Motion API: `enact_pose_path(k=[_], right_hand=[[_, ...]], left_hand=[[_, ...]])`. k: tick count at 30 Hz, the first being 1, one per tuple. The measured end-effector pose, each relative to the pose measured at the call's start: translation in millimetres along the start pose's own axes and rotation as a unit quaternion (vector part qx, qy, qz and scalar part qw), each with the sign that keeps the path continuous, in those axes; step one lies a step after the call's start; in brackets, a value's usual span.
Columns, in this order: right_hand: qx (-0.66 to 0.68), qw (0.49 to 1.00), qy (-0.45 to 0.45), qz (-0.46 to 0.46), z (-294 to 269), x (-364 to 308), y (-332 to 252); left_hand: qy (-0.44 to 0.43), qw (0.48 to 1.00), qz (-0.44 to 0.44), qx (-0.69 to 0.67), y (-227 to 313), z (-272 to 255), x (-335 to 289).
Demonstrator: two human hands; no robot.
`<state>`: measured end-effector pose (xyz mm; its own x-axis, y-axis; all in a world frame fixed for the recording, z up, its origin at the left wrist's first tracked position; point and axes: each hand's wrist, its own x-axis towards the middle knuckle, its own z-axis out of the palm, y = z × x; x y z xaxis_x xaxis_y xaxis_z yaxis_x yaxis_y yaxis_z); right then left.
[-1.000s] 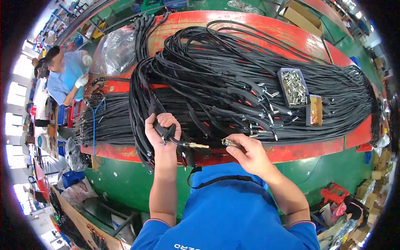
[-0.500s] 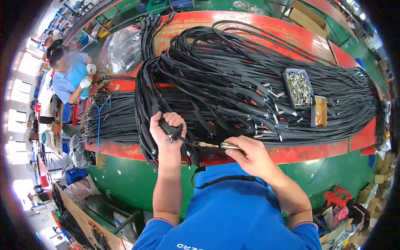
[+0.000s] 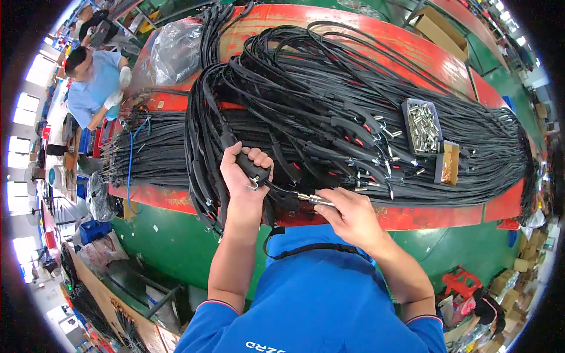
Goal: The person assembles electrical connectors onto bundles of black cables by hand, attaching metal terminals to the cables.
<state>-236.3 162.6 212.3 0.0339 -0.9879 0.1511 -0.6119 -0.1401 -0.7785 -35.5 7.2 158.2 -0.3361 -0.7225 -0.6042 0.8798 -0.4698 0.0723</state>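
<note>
My left hand (image 3: pixel 242 170) is closed around the black handle of a welding torch (image 3: pixel 256 169), the fist upright above the table's near edge. From the handle a thin dark neck runs right to a metal tip. A silver cylindrical nozzle (image 3: pixel 321 200) sits over the end of that tip, in line with it. Pinched between thumb and fingers, the nozzle is held by my right hand (image 3: pixel 353 217). Several more black torches (image 3: pixel 353 126) with cables lie just beyond both hands.
Black cables (image 3: pixel 471 141) cover most of the red table (image 3: pixel 435 217). A tray of silver nozzles (image 3: pixel 424 126) and a small box of copper-coloured parts (image 3: pixel 449 163) rest on them. Clear plastic bags (image 3: pixel 175 53) lie far left, near a gloved person (image 3: pixel 97 82).
My right hand has brought the nozzle left onto the brass-coloured tip, which stood bare and apart from it before. My left hand keeps its hold on the torch.
</note>
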Motion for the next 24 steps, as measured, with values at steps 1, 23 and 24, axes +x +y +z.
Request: enact_pose_path(k=[1,23,24], right_hand=[[0.0,1.0,-0.002,0.0,2.1,0.2,0.7],[0.001,1.0,0.008,0.007,15.5,8.3,1.8],[-0.02,1.0,0.004,-0.006,17.1,8.2,2.7]], left_hand=[[0.001,1.0,0.0,-0.002,-0.9,-0.1,0.5],[0.029,0.999,0.021,0.02,-8.2,8.8,-0.9],[0.024,0.999,0.02,0.016,-8.3,8.6,-1.1]])
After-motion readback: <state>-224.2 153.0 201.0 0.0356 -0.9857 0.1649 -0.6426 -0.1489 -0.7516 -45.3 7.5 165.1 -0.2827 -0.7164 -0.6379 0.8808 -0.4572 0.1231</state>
